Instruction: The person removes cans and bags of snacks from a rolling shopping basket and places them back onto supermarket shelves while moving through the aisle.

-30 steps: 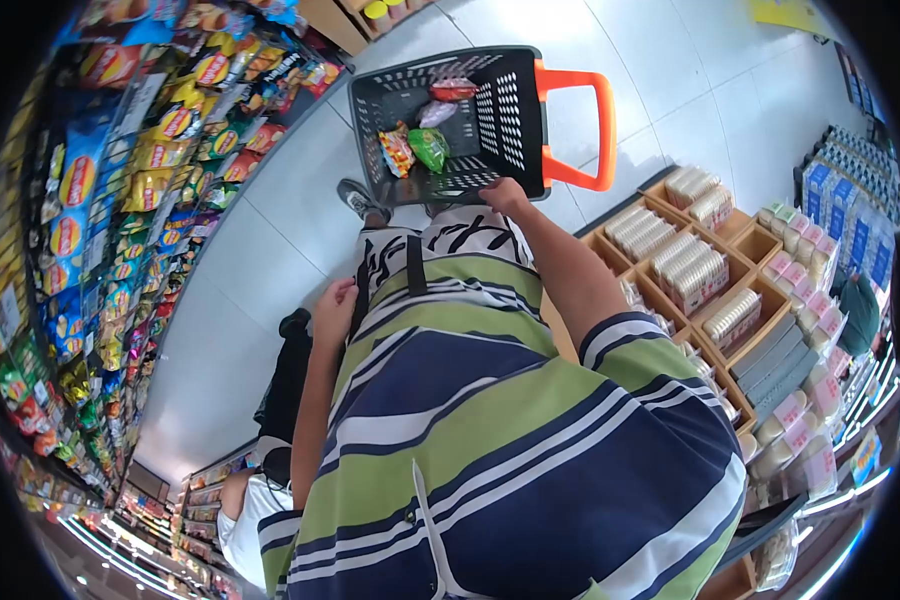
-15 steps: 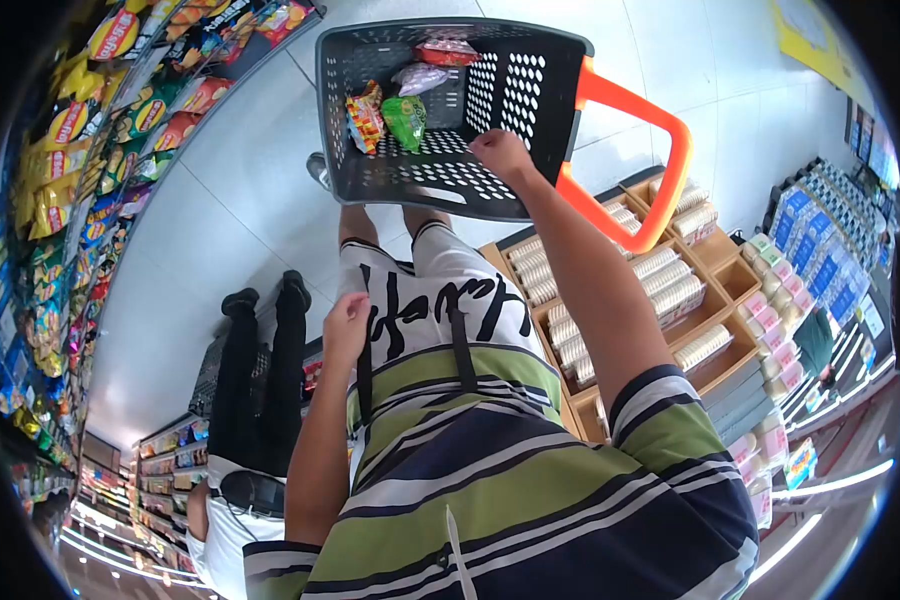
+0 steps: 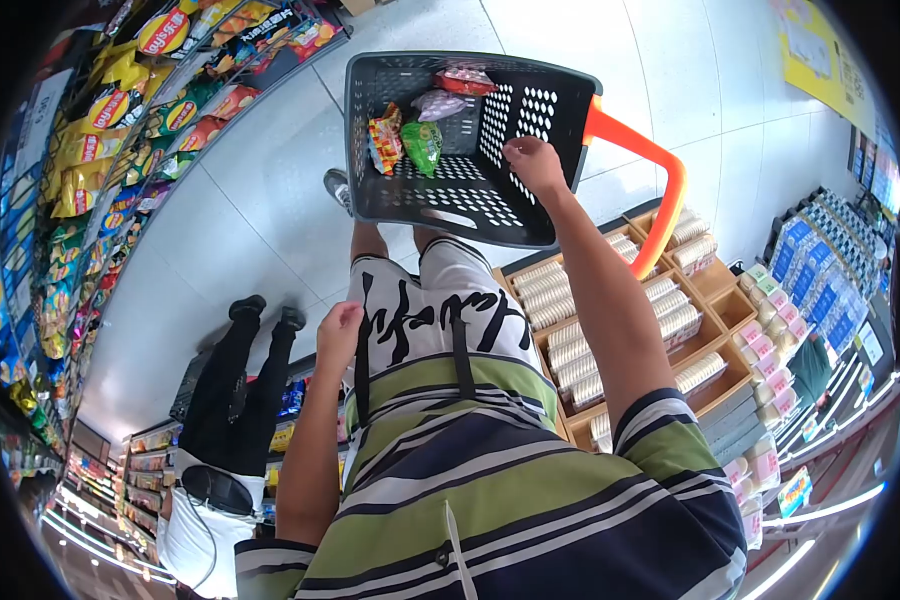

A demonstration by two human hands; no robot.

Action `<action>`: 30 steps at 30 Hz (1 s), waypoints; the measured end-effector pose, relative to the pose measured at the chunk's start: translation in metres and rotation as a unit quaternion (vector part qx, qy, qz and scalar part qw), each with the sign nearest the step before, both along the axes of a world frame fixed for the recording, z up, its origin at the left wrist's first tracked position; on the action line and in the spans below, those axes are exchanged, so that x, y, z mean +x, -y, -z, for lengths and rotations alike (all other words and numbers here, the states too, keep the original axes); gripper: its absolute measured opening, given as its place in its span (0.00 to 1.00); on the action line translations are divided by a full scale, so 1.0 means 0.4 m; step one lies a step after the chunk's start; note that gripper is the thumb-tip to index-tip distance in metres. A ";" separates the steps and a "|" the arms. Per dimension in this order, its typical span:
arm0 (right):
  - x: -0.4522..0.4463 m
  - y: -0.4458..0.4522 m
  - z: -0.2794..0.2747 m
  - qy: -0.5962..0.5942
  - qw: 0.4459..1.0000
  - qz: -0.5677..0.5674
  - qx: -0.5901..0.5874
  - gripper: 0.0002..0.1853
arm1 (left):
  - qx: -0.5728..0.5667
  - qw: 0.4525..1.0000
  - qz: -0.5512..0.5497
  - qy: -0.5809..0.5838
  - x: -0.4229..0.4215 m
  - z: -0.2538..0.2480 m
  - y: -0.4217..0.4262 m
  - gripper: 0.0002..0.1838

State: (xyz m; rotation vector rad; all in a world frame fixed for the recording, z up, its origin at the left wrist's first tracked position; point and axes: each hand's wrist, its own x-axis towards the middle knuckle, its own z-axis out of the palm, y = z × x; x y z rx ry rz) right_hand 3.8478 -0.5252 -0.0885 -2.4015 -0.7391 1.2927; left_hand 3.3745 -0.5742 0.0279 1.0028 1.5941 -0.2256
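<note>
A dark grey perforated basket with an orange handle is in front of my legs. Inside lie a green packet, a red and yellow packet, a pale purple packet and a red packet. My right hand is closed over the basket's right part, left of the orange handle; what its curled fingers grip is hidden. By the left side of my white shorts, my left hand is loosely closed with nothing visible in it.
Shelves of chip bags line the left. A wooden compartment display with stacked packages stands at my right, with blue packs beyond it. Another person in a white shirt and black trousers is at the lower left.
Over the last second the basket has come nearer and looks larger; lately it shifted slightly right and down. My right hand went from its near rim to above its interior. More of the other person shows.
</note>
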 end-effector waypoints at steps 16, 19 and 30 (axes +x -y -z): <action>0.249 0.174 -0.536 0.491 0.864 -0.004 0.116 0.26 | 0.044 0.991 -0.126 -0.013 -0.131 -0.190 -0.015 0.19; 0.282 0.229 -0.409 0.324 0.942 0.062 0.068 0.25 | 0.050 0.985 -0.161 -0.031 -0.190 -0.219 0.056 0.21; 0.284 0.186 -0.404 0.317 0.947 0.032 0.034 0.20 | 0.063 0.985 -0.132 -0.086 -0.333 -0.121 0.455 0.21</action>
